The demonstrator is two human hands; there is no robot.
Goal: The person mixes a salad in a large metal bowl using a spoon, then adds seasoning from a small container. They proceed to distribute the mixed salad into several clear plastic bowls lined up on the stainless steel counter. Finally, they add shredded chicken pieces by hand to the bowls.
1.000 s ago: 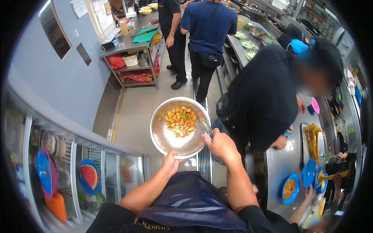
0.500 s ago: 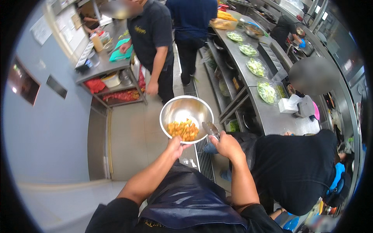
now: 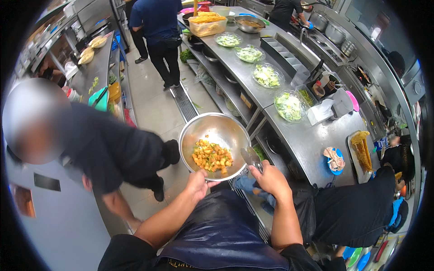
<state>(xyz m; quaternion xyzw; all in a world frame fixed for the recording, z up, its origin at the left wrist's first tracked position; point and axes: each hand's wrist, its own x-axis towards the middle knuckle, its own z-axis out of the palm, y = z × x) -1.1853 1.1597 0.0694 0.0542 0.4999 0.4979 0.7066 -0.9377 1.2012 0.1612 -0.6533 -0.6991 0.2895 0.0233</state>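
Note:
In front of my body I carry a wide steel mixing bowl (image 3: 230, 128), with my left hand (image 3: 198, 186) closed on its near rim. Orange, glazed-looking diced food pieces (image 3: 211, 156) with bits of green lie in the bottom. My right hand (image 3: 272, 181) is wrapped round metal tongs (image 3: 251, 157), whose broad tips are at the bowl's right rim. I cannot tell whether the tips touch the rim. Nothing shows between the tips.
Plates of shredded lettuce (image 3: 266, 75) line the steel counter (image 3: 312, 144) on the right. A blue plate of pale slices (image 3: 334, 161) stands nearer. One person (image 3: 122, 144) is close on my left, another (image 3: 357, 207) bends at my right, and a third (image 3: 158, 27) stands ahead.
The view has swung to the right, bringing more counter into sight. The person on the left is much closer and lower in the picture. My hold on bowl and tongs is the same.

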